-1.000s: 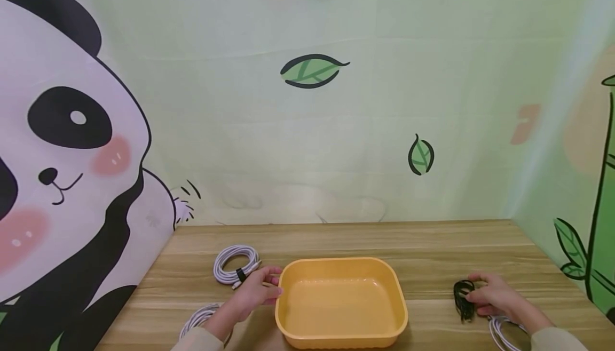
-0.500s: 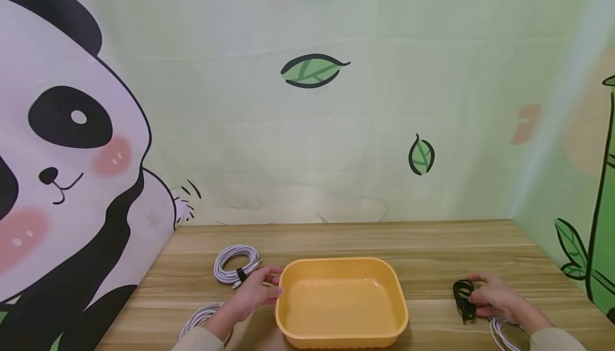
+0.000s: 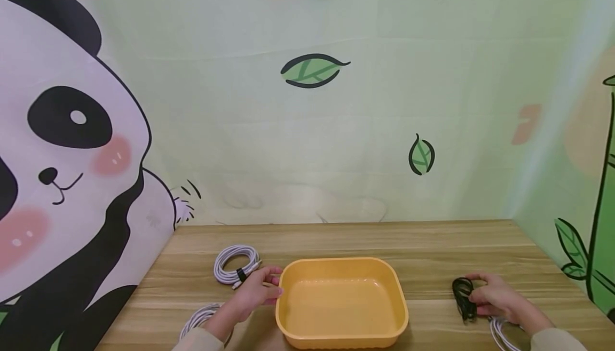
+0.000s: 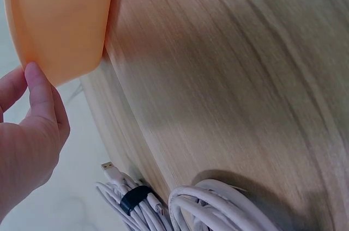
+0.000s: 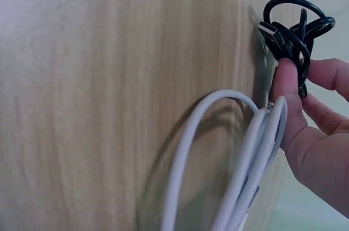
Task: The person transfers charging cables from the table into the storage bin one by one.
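My left hand touches the left side of an orange-yellow plastic tray, thumb and finger at its rim; in the left wrist view the thumb lies against the outer wall. My right hand pinches a bundled black USB cable between thumb and fingers. Its metal plug shows in the right wrist view, and the bundle appears slightly raised from the table. A white cable coil lies beside the right thumb, partly hidden by the hand in the head view.
A white cable coil with a black strap lies behind my left hand. Another white coil sits by the left forearm, partly covered. The wooden table ends at a printed panda backdrop.
The black cable has risen slightly in my right hand and shifted a touch leftward. My left hand, the tray and the white coils stay put.
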`<control>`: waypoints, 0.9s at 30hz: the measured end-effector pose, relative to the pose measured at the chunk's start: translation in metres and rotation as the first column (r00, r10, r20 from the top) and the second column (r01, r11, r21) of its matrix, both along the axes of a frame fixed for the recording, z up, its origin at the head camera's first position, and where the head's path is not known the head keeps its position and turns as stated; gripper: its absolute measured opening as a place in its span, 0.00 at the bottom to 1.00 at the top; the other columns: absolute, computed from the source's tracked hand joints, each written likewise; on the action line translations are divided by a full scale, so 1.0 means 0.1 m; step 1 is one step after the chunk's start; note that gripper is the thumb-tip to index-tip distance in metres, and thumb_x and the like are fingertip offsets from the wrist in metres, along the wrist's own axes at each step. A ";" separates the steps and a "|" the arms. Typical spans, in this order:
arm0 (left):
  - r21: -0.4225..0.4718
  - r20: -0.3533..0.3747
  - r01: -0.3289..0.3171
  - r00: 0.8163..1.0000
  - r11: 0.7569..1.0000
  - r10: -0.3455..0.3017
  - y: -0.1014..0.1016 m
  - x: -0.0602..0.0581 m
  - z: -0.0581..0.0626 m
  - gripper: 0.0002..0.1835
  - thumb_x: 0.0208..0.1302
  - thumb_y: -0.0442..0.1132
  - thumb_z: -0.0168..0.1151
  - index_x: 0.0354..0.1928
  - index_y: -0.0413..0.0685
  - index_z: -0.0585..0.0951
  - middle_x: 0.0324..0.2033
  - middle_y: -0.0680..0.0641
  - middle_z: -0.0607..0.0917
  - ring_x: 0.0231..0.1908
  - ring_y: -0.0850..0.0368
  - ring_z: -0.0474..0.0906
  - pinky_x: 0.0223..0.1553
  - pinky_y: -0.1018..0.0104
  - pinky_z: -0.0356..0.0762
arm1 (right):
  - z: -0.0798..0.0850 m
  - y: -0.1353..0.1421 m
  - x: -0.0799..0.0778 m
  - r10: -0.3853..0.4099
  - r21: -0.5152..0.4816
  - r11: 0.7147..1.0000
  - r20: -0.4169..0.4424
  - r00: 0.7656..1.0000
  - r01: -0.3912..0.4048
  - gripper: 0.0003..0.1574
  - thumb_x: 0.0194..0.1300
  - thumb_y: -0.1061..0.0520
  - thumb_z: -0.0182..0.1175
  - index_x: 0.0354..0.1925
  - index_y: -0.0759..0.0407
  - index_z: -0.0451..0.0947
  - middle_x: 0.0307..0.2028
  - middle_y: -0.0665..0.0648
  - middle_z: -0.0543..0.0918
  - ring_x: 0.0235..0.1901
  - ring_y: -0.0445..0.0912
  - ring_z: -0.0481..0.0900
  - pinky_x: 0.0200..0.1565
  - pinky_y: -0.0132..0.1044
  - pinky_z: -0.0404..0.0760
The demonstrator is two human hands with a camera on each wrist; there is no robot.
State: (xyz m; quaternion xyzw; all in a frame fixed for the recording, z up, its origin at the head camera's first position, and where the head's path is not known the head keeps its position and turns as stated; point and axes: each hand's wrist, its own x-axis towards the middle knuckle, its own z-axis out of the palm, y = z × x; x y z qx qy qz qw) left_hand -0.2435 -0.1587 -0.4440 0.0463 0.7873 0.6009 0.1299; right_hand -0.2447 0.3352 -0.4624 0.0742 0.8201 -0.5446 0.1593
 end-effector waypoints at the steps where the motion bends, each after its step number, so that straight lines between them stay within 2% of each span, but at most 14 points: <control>1: 0.000 0.000 0.000 1.000 1.000 0.000 0.00 0.00 0.00 0.25 0.53 0.24 0.55 0.55 0.29 0.64 0.37 0.39 0.71 0.32 0.58 0.72 0.35 0.60 0.80 | 0.00 0.00 0.00 0.002 -0.001 1.000 -0.003 1.000 -0.002 0.41 0.48 0.69 0.51 0.59 0.76 0.46 0.28 0.58 0.70 0.24 0.43 0.73 0.27 0.35 0.78; 16: 0.003 -0.003 -0.002 1.000 1.000 0.002 -0.01 0.00 0.00 0.25 0.53 0.24 0.55 0.55 0.29 0.64 0.37 0.39 0.71 0.32 0.58 0.73 0.35 0.61 0.80 | 0.09 -0.01 -0.01 0.031 -0.046 0.998 -0.051 0.998 -0.034 0.42 0.48 0.70 0.50 0.59 0.78 0.43 0.32 0.62 0.70 0.27 0.44 0.75 0.29 0.36 0.79; 27: 0.018 -0.001 0.001 1.000 1.000 -0.001 -0.01 0.00 -0.01 0.25 0.53 0.24 0.55 0.55 0.28 0.64 0.38 0.38 0.71 0.32 0.58 0.73 0.36 0.60 0.80 | 0.13 -0.07 -0.02 0.014 -0.065 0.998 -0.073 0.997 -0.019 0.44 0.48 0.71 0.50 0.61 0.76 0.42 0.31 0.60 0.71 0.27 0.44 0.75 0.28 0.35 0.79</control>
